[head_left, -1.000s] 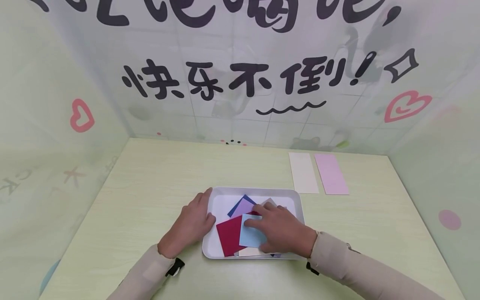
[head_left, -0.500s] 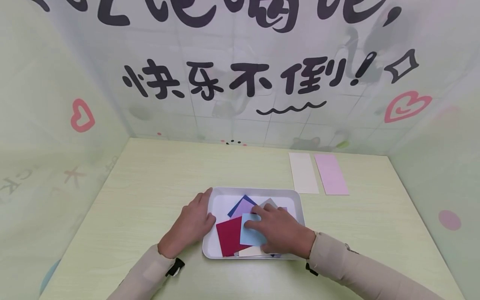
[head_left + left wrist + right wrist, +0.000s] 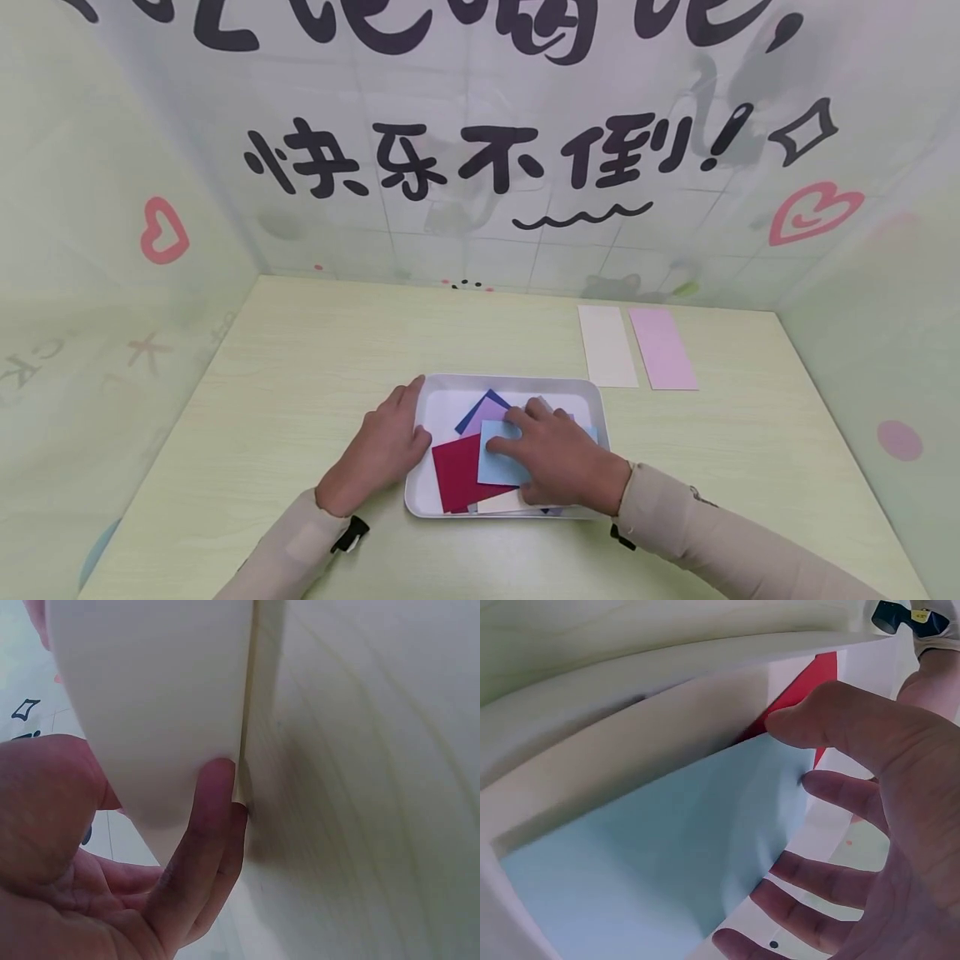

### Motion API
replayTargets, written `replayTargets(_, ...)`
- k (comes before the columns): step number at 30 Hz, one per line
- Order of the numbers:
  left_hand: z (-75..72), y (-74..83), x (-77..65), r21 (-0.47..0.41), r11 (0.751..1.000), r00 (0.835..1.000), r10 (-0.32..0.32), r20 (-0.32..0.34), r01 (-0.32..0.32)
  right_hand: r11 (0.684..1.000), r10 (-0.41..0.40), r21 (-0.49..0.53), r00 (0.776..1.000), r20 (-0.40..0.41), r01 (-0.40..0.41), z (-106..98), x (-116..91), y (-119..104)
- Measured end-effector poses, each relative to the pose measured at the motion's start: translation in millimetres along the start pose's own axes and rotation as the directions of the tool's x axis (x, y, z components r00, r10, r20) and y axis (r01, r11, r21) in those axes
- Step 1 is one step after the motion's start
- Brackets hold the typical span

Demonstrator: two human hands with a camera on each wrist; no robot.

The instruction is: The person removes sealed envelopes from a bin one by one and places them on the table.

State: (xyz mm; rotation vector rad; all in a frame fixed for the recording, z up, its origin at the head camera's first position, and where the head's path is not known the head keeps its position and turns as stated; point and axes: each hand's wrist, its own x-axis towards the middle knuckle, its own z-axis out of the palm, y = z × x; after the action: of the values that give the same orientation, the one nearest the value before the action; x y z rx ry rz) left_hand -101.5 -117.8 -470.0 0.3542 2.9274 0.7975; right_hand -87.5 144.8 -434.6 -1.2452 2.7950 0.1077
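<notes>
A white tray [image 3: 450, 383] holds several overlapping sheets of coloured paper. My left hand [image 3: 384, 433] grips its left end; in the left wrist view the fingers [image 3: 214, 795] press the tray's outer wall, the thumb on the other side. Inside the tray, my right hand [image 3: 562, 454] reaches across a light blue paper [image 3: 498, 467]. The right wrist view shows the thumb [image 3: 802, 724] at one long edge of this paper [image 3: 652, 847] and other fingers at the opposite edge. A dark red paper [image 3: 453, 475] lies partly under it.
Purple [image 3: 483, 417] and dark blue [image 3: 474, 408] papers lie towards the tray's back. A cream strip [image 3: 607, 346] and a pink strip [image 3: 663, 350] rest on the table [image 3: 322, 342] behind and right of the tray. A printed curtain [image 3: 450, 250] encloses the back and sides.
The light blue paper has shifted slightly towards the tray's back, and a part of it now shows to the right of my right hand. My left hand and the tray have stayed in place.
</notes>
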Motion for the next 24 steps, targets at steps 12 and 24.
replayTargets(12, -0.1, -1.0, -0.4, 0.001, 1.000, 1.000, -0.009, 0.014, 0.009, 1.000, -0.006, 0.006, 0.998, -0.058, 0.006, -11.9, 2.2, 5.4)
replayTargets(24, -0.5, -1.1, -0.5, 0.009, 1.000, 1.000, 0.002, 0.011, -0.002, 0.998, 0.052, -0.030, 0.988, -0.146, -0.057, -20.7, -0.3, 28.7)
